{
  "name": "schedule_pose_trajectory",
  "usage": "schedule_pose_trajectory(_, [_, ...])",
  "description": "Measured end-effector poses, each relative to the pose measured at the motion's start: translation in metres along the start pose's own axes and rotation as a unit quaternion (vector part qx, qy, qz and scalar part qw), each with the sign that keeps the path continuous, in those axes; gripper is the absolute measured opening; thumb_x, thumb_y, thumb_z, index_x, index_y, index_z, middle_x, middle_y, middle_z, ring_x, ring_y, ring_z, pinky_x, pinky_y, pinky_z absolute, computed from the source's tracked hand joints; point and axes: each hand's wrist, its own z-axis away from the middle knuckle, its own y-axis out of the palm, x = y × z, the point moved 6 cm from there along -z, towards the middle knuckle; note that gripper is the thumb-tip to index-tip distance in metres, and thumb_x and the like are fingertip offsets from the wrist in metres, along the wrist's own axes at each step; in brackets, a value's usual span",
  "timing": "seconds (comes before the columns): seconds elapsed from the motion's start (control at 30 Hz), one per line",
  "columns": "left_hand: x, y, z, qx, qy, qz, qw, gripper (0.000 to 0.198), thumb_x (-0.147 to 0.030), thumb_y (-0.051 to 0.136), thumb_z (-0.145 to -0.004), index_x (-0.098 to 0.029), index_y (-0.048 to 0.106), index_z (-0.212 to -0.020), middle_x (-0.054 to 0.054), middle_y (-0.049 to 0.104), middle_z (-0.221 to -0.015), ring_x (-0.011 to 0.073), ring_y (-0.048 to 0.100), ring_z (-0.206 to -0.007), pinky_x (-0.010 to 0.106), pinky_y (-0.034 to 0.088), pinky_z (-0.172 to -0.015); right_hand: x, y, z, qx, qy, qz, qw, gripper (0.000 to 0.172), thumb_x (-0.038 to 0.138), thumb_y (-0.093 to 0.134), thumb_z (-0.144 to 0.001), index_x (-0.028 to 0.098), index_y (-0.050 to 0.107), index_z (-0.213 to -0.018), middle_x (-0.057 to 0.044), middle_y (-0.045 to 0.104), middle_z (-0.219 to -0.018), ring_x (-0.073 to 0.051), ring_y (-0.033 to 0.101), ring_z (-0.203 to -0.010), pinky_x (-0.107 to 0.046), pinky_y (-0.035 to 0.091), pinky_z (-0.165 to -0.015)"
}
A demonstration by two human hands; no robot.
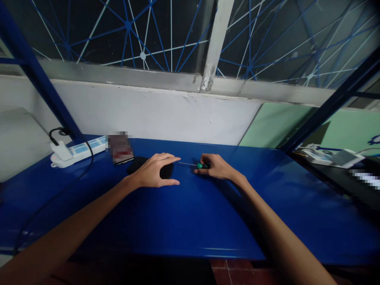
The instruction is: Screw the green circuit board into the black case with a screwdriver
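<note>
Setting: a blue table (190, 221) against a white wall, seen from above over two bare forearms.
Left hand (156, 171): spread flat, palm down, pressing a dark flat device (166, 172) onto the table, fingers over its top.
Right hand (215, 166): closed around a small green-handled screwdriver (202, 166).
Screwdriver tip: the thin shaft points left toward the device's right edge; contact is too small to tell.
Nearby: a white power strip (78, 151) with a plug and black cable, far left.
Risk: the fine tip could likely skid off and scratch the device or jab the left fingers, as they lie close to the shaft's line.
</note>
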Motion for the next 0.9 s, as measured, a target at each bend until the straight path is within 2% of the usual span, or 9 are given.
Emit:
schedule_pose_trajectory(0.2, [-0.001,0.001,-0.001,-0.006,0.011,0.003,1.000,0.061,-0.067,0.066,-0.080,-0.023,0.067,-0.122,0.011,0.060,-0.136,0.0327,0.056,-0.123,0.052,0.039,-0.105,-0.001,-0.001,-0.001,-0.005,-0.001,0.005,1.000,0.040,0.050,0.074,-0.073,0.021,0.046,-0.073,0.002,0.051,-0.067,-0.012,0.042,-0.062,-0.028,0.026,-0.057])
schedule_pose_trajectory(0.57, [-0.003,0.004,-0.002,0.008,0.023,-0.024,0.999,0.068,-0.068,0.062,-0.083,-0.021,0.063,-0.131,0.013,0.061,-0.135,0.0337,0.055,-0.124,0.052,0.039,-0.104,-0.002,-0.007,0.001,-0.017,-0.013,-0.015,1.000,0.040,0.050,0.074,-0.073,0.021,0.046,-0.073,0.002,0.052,-0.068,-0.012,0.042,-0.063,-0.029,0.028,-0.058])
schedule_pose_trajectory(0.67, [-0.003,0.007,-0.002,0.022,0.015,-0.030,0.999,0.074,-0.070,0.059,-0.084,-0.020,0.057,-0.138,0.013,0.057,-0.141,0.0337,0.051,-0.130,0.052,0.037,-0.107,-0.006,-0.016,0.002,-0.040,-0.017,-0.023,0.999,0.041,0.051,0.073,-0.073,0.021,0.045,-0.071,0.003,0.050,-0.067,-0.012,0.039,-0.062,-0.029,0.028,-0.058])
schedule_pose_trajectory(0.83, [-0.004,0.015,-0.001,0.071,0.010,-0.044,0.996,0.089,-0.075,0.053,-0.085,-0.024,0.033,-0.155,0.012,0.035,-0.159,0.0340,0.033,-0.145,0.055,0.022,-0.117,-0.011,-0.027,0.003,-0.070,-0.014,-0.042,0.997,0.043,0.054,0.074,-0.073,0.021,0.046,-0.070,0.003,0.049,-0.067,-0.012,0.038,-0.062,-0.029,0.028,-0.059])
schedule_pose_trajectory(0.9, [-0.001,0.012,-0.001,0.073,0.004,-0.052,0.996,0.090,-0.076,0.053,-0.084,-0.026,0.032,-0.155,0.011,0.034,-0.160,0.0344,0.031,-0.146,0.055,0.020,-0.117,-0.012,-0.028,0.004,-0.070,-0.011,-0.045,0.996,0.043,0.053,0.074,-0.073,0.021,0.045,-0.070,0.003,0.049,-0.067,-0.012,0.038,-0.063,-0.029,0.028,-0.059])
